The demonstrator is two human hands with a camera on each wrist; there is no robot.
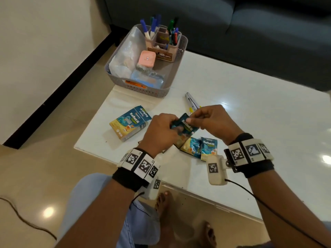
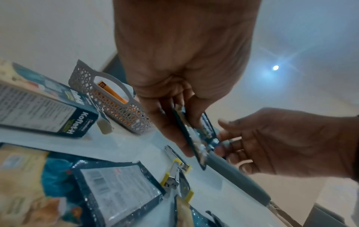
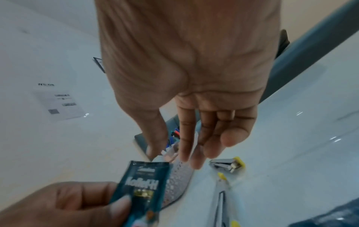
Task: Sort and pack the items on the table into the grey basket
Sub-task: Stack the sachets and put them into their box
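Note:
Both hands hold a small stack of blue Koflet-H sachets (image 1: 185, 127) (image 2: 196, 138) (image 3: 143, 184) just above the white table (image 1: 250, 122). My left hand (image 1: 161, 131) (image 2: 184, 61) (image 3: 77, 204) grips the stack from the left, thumb on its face. My right hand (image 1: 213, 120) (image 2: 281, 138) (image 3: 184, 76) pinches its top edge, thumb in front and fingers behind. More loose sachets (image 1: 202, 147) (image 2: 116, 184) lie below the hands. The Koflet-H box (image 1: 129, 123) (image 2: 38, 107) lies to the left. The grey basket (image 1: 143, 90) (image 2: 116, 104) (image 3: 178, 181) stands at the far left corner.
A metal tool with yellow tips (image 1: 191, 102) (image 2: 176, 169) (image 3: 227, 164) lies just beyond my right hand. The basket holds a pen organiser (image 1: 163, 43), a pink box (image 1: 146, 59), plastic bags and a blue pack. A dark sofa (image 1: 250, 33) stands behind the table.

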